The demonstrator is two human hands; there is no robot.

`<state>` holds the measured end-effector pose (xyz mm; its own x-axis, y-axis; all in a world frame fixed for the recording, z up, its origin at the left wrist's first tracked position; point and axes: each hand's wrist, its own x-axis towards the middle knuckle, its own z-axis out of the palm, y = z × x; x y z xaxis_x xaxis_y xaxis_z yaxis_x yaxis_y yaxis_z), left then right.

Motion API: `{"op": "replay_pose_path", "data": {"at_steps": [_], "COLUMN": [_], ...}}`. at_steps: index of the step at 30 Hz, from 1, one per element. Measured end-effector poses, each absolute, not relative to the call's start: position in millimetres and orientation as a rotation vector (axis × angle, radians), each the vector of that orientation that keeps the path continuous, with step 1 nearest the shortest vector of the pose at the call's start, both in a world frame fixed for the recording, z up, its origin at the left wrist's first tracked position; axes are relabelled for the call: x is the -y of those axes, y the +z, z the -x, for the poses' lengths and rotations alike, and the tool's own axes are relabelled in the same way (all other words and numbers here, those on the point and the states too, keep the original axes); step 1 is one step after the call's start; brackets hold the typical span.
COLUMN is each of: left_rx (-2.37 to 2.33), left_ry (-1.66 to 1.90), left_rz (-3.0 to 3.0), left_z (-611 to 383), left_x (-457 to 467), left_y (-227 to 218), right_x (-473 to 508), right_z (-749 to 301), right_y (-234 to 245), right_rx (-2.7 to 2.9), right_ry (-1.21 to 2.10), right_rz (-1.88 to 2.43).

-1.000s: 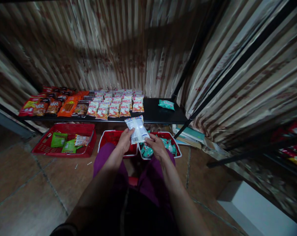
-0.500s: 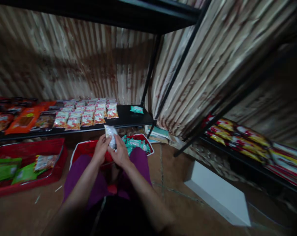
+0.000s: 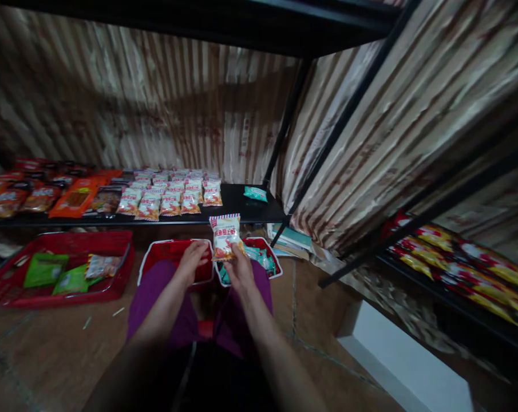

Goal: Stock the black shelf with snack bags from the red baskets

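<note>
My right hand (image 3: 240,269) is closed on the lower edge of a white and red snack packet (image 3: 225,236), held upright with its printed front toward me. My left hand (image 3: 193,258) hovers just left of the packet, fingers loosely curled and off it, over a red basket (image 3: 173,250). Behind the packet sits a second red basket (image 3: 272,256) holding teal packets (image 3: 259,257). On the low black shelf (image 3: 241,213) ahead lie rows of matching white and red packets (image 3: 173,194) and one teal packet (image 3: 255,194).
Orange and dark snack packets (image 3: 74,197) fill the shelf's left. A larger red basket (image 3: 113,286) with green packets stands on the tiled floor at left. Another black shelf with yellow and red packets (image 3: 456,269) runs at right. A white box (image 3: 404,366) and stacked books (image 3: 295,239) lie nearby.
The packet has been turned from its back to its printed front. My left hand has let go of it. The view swung right, then partly back left.
</note>
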<state>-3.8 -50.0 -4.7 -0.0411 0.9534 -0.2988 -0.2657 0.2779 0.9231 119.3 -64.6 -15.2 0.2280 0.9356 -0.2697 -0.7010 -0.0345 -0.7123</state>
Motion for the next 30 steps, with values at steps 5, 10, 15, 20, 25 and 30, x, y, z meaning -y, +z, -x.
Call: {"op": "replay_pose_path", "data": {"at_steps": [5,10,15,20,25,30], "left_rx": [-1.049,-1.091,-1.127,-1.23,-1.412,-1.565], "left_ry": [1.221,1.39,1.493,1.561,1.526,1.521], "left_rz": [-0.666,-0.716,-0.889,-1.129,-1.421,-1.601], "left_z": [-5.6,-21.5,-38.4,-44.3,-39.4,-40.4], "left_x": [33.8,-7.2,-65.6,-127.1,-168.5,-184.5], "left_y": [-16.8,-38.8,-48.2,-43.1,-43.8,-65.2], "right_x": [51.3,9.4,-61.0,-135.3,-185.3,-203.9], "right_z": [-129.9,-155.0,-174.0,-170.0,-161.2,-157.7], "right_y": [-22.8,-51.1,-56.9,-53.1,-64.2,-77.9], "right_rx": [0.521,0.726,0.867,0.972,1.016,1.063], "right_ry": [1.384,1.258,1.159,1.029,0.976,0.957], "right_rz": [0.969,1.128,1.231,1.206,1.195,1.227]}}
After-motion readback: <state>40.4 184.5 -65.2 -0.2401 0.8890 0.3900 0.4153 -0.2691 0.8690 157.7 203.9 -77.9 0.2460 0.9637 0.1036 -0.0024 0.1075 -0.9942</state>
